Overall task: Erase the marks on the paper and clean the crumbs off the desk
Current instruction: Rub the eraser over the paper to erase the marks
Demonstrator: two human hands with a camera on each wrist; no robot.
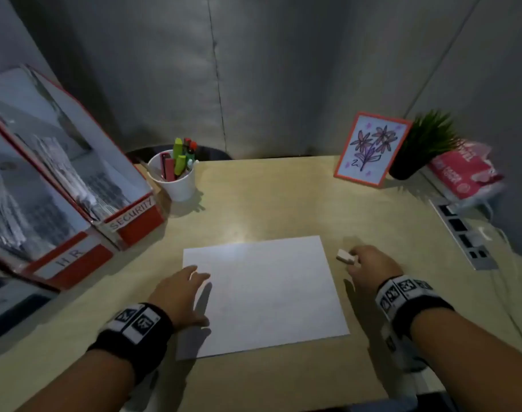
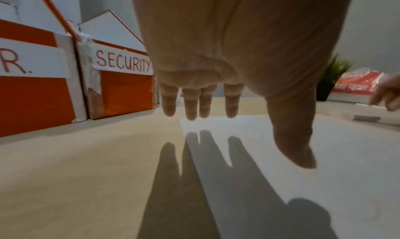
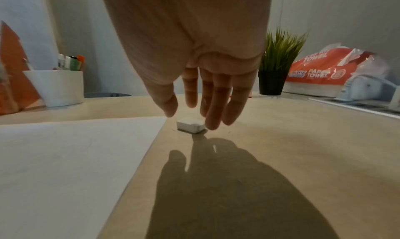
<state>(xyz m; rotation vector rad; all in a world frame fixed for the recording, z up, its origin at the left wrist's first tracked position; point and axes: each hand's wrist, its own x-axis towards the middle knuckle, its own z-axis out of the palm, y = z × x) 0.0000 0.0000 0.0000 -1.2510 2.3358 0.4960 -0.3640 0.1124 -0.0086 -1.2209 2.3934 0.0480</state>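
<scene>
- The left hand (image 1: 181, 295) hovers low over the near-left edge of the paper (image 1: 265, 292), palm down; its fingers (image 2: 191, 104) are straight and slightly parted, holding nothing, with a shadow under them on sheet and desk.
- From the left wrist view the fingertips hang just above the paper's far-left corner, and the thumb points down over the sheet.
- The right hand (image 1: 372, 267) reaches down to a small white eraser (image 3: 190, 127) that lies flat on the desk (image 1: 268, 203), just beyond the paper's right edge.
- Its fingers (image 3: 216, 104) are loosely extended; the thumb sits left of the eraser and the other fingertips at its right end. I cannot tell whether they actually touch it.
- The paper lies flat between the two hands. Any marks on it are too faint to make out.
- Beyond the left fingers stand orange file boxes (image 1: 75, 185) and a white cup of markers (image 1: 173, 176).
- Beyond the right fingers are a flower drawing (image 1: 369, 150), a potted plant (image 1: 417, 150) and a paper-towel pack (image 1: 464, 171).
</scene>
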